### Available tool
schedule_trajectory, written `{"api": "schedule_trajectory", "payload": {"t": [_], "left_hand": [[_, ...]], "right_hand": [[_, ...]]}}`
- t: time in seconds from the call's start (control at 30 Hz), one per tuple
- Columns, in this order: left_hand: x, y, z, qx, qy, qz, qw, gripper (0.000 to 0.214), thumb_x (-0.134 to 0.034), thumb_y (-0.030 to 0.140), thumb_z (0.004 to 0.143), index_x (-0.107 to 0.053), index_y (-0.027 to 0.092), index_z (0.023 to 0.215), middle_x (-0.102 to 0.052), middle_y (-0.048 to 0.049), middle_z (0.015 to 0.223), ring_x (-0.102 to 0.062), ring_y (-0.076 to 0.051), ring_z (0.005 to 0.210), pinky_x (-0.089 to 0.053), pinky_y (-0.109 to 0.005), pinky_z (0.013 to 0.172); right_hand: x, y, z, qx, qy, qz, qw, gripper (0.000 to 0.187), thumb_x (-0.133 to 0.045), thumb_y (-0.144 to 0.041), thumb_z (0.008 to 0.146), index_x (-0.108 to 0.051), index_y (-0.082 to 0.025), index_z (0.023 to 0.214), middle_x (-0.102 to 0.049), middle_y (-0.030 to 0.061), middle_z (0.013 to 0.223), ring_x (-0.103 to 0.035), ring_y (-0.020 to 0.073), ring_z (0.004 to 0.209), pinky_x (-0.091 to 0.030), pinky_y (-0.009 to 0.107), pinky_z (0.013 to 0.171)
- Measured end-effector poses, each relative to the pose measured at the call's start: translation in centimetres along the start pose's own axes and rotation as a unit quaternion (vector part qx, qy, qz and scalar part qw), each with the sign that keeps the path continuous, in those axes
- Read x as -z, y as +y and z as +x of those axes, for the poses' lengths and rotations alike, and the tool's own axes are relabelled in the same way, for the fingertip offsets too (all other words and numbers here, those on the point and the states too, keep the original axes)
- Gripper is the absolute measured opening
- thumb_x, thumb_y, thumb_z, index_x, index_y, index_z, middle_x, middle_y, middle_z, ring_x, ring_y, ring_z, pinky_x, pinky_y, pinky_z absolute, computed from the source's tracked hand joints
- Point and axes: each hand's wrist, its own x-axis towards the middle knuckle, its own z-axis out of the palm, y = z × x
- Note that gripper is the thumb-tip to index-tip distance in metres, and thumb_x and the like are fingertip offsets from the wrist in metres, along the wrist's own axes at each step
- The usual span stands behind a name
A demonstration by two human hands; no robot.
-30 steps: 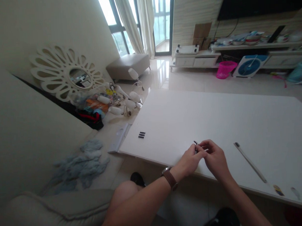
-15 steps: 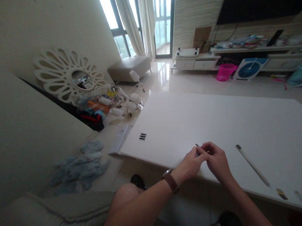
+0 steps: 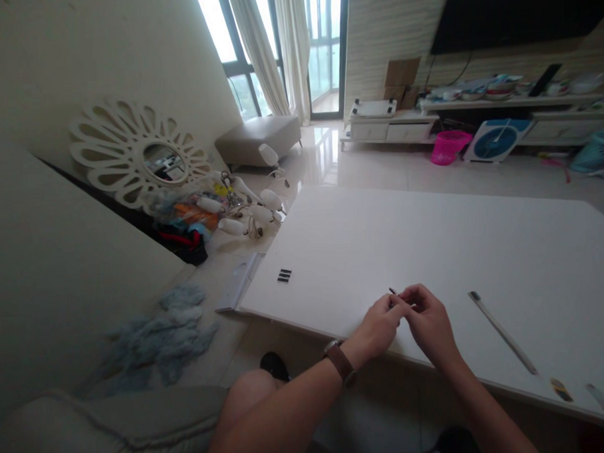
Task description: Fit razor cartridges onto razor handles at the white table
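Over the near edge of the white tabletop (image 3: 363,244), my left hand (image 3: 379,324) and my right hand (image 3: 427,318) meet, fingertips pinched together. Between them a small, thin, dark piece (image 3: 393,292) pokes out at the top; most of it is hidden by the fingers, so its kind cannot be made out. To the left lie several short black strips (image 3: 285,276), side by side. Right of my hands rests a long pale stick with a dark end (image 3: 503,332). Nearer the right edge are a small yellow-and-black item (image 3: 561,389) and a pale, see-through piece (image 3: 596,395).
A lamp with several white shades (image 3: 261,213) stands on the floor beyond the table's left edge, near a round decorative mirror (image 3: 164,160). Grey-blue cloth (image 3: 161,339) lies on the floor at left. A pink basket (image 3: 449,146) and a blue fan (image 3: 498,140) sit across the room.
My hands stay together, with only a slight shift of the fingers around the dark piece. The whole view has moved a little; the things on the table lie as before.
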Motion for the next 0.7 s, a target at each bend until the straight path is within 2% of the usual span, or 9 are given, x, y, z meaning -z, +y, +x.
{"api": "schedule_trajectory", "payload": {"t": [0.13,0.27,0.47,0.7], "left_hand": [[0.7,0.0,1.1,-0.055,0.055,0.004,0.997,0.030,-0.052,0.044,0.090,-0.053,0.016,0.077,-0.044,0.0034,0.063,-0.040,-0.011,0.058,-0.033,-0.023,0.055],[1.4,0.4,1.8,-0.092,0.087,0.001,0.992,0.043,-0.047,0.055,0.091,-0.046,0.018,0.069,-0.037,0.0043,0.059,-0.037,-0.011,0.057,-0.031,-0.024,0.052],[1.6,0.5,1.9,-0.140,0.081,0.002,0.987,0.048,-0.048,0.061,0.090,-0.043,0.019,0.066,-0.035,0.0049,0.058,-0.033,-0.010,0.055,-0.028,-0.024,0.051],[1.7,0.6,1.8,-0.160,0.066,0.010,0.985,0.040,-0.051,0.052,0.089,-0.048,0.017,0.069,-0.037,0.0047,0.061,-0.034,-0.010,0.058,-0.028,-0.024,0.054]], "right_hand": [[-0.3,-0.4,-0.5,0.034,0.002,-0.032,0.999,0.034,-0.072,-0.052,0.080,-0.059,-0.021,0.088,-0.065,0.0022,0.079,-0.061,0.0184,0.065,-0.048,0.029,0.057],[-0.9,-1.3,-0.9,0.065,-0.006,-0.044,0.997,0.030,-0.069,-0.049,0.085,-0.061,-0.021,0.093,-0.066,0.0031,0.083,-0.060,0.0171,0.064,-0.046,0.027,0.054],[-1.2,-1.9,-1.1,0.100,0.012,-0.050,0.994,0.022,-0.067,-0.042,0.088,-0.060,-0.022,0.095,-0.065,0.0032,0.088,-0.061,0.0170,0.072,-0.046,0.027,0.057],[-1.3,-2.1,-1.1,0.113,0.025,-0.045,0.992,0.018,-0.068,-0.034,0.086,-0.061,-0.022,0.098,-0.065,0.0022,0.089,-0.061,0.0165,0.073,-0.046,0.027,0.057]]}}
